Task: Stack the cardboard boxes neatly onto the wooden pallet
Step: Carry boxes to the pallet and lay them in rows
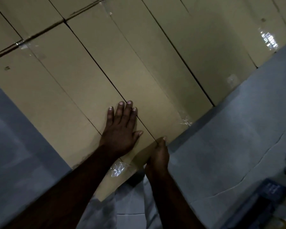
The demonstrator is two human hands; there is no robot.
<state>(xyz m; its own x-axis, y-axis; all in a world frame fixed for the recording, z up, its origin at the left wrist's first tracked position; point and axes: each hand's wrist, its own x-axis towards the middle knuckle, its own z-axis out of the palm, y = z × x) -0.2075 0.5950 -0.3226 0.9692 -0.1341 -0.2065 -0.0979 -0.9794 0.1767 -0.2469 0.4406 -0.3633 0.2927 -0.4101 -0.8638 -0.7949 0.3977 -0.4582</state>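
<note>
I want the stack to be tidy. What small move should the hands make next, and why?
Probably pull the right cardboard box sideways against the left cardboard box. A dark gap shows between them; the left hand lies flat across it, and the right hand grips that box's near corner.

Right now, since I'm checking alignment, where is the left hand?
Head view, centre: the left hand lies flat across the seam between two cardboard boxes, just left of the right hand, which grips the near edge.
</note>
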